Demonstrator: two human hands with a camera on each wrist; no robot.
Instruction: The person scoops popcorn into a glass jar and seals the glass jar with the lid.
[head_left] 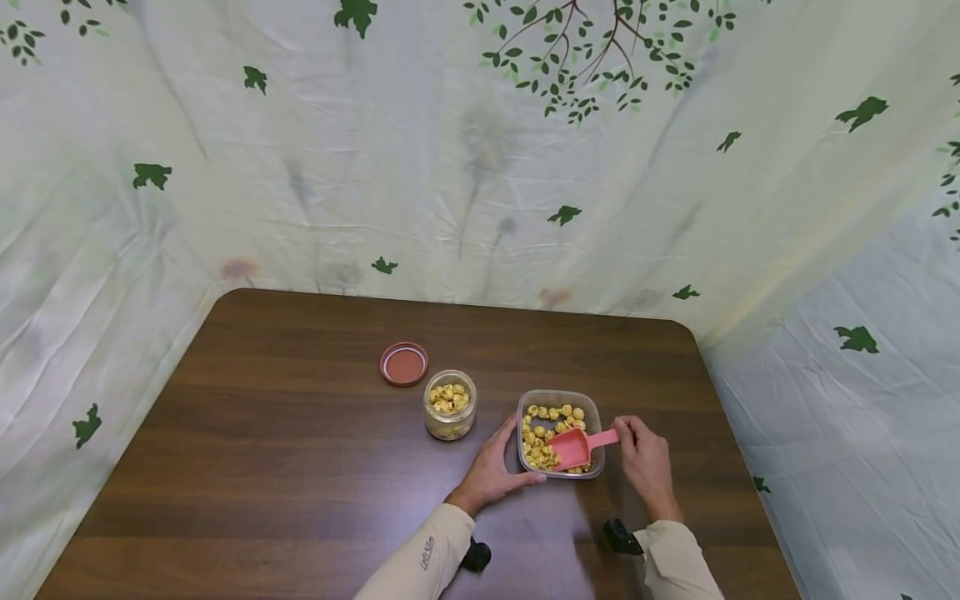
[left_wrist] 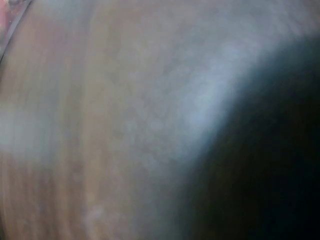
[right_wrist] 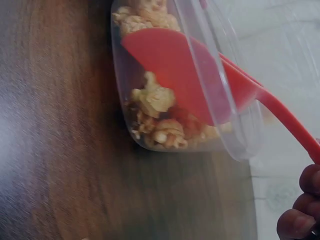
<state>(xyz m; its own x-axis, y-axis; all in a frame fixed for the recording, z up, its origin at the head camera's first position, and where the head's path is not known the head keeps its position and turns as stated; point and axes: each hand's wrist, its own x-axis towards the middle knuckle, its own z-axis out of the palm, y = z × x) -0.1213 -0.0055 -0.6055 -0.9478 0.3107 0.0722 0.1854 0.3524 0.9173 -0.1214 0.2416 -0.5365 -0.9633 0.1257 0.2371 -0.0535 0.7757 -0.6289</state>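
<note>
My right hand grips the handle of a pink scoop. The scoop's bowl is down inside a clear plastic container, among pieces of caramel popcorn. Through the container's wall, the right wrist view shows the red-looking scoop tilted, with popcorn under and beside it. My left hand holds the container at its near left corner, fingers along the left side and thumb at the front. The left wrist view is mostly blurred tabletop and a dark shape.
Left of the container stands an open glass jar with popcorn inside. A reddish round lid lies behind and left of the jar. The brown wooden table ends at a leaf-printed curtain behind and at both sides.
</note>
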